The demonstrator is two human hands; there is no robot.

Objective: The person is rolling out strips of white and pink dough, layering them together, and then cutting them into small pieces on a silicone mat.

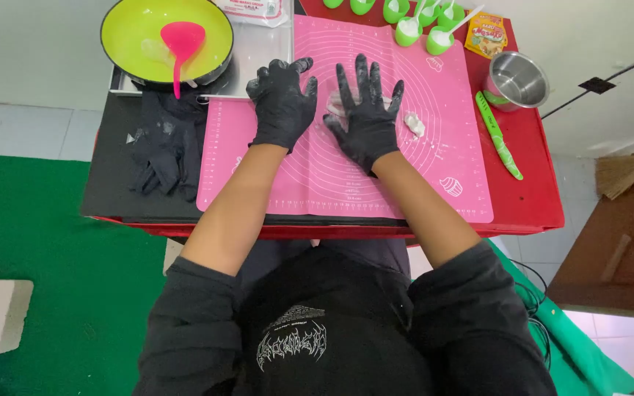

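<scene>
Right hand (365, 117) flat on dough (337, 106), left hand (282, 103) loosely curled (both empty)

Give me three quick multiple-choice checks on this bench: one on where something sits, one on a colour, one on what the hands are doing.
1. Where is the pink spatula?
A. in the green pan
B. on the pink mat
C. in the steel pot

2. What colour is the knife right of the mat?
A. red
B. green
C. black

3. How is the right hand placed?
A. lifted, holding the knife
B. inside the steel pot
C. spread flat over a pale lump of dough

Answers: 1 A, the spatula lies in the green pan at the far left. 2 B, the knife is bright green. 3 C, gloved fingers are splayed on the dough, with the left hand beside it on the mat.
</scene>
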